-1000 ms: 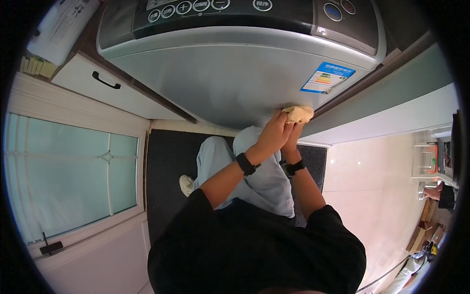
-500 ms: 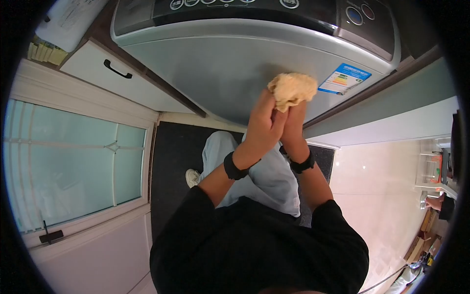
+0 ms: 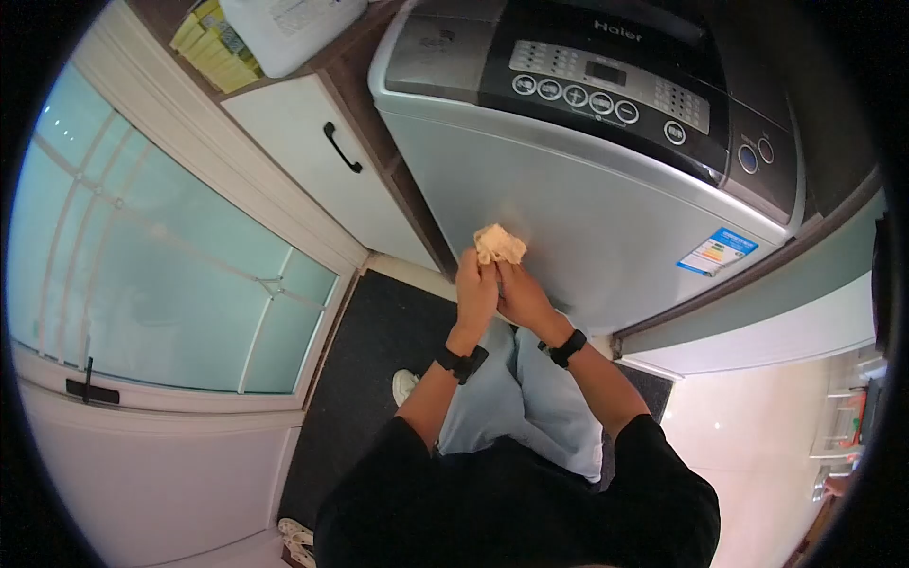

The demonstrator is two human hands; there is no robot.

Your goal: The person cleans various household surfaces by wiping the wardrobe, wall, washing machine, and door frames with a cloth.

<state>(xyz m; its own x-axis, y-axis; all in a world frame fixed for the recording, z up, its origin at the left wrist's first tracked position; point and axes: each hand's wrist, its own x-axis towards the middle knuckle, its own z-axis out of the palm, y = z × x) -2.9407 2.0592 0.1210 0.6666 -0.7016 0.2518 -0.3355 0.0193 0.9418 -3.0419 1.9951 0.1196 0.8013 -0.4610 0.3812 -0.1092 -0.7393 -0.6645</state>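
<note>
A crumpled pale-yellow cloth [image 3: 499,244] is bunched at the fingertips of both my hands, in front of the grey front panel of a washing machine [image 3: 578,204]. My left hand [image 3: 476,292] is closed on the cloth from the left. Close beside it, my right hand [image 3: 524,296] grips the cloth's lower right side, fingers partly hidden. I cannot tell whether the cloth touches the panel. Buttons and a small display sit on the machine's dark top, and a blue-and-white energy label [image 3: 717,252] is on the panel's right side.
Left of the machine stands a white cabinet [image 3: 298,142] with a black handle, a white jug [image 3: 294,28] and yellow packets [image 3: 213,47] on top. A frosted-glass door [image 3: 161,246] is at the left. Under me lies a dark mat [image 3: 369,341]; shoes [image 3: 296,541] are at lower left.
Both hands and the cloth have moved left across the machine's front, away from the label. The view has tilted and shifted, showing more of the control panel.
</note>
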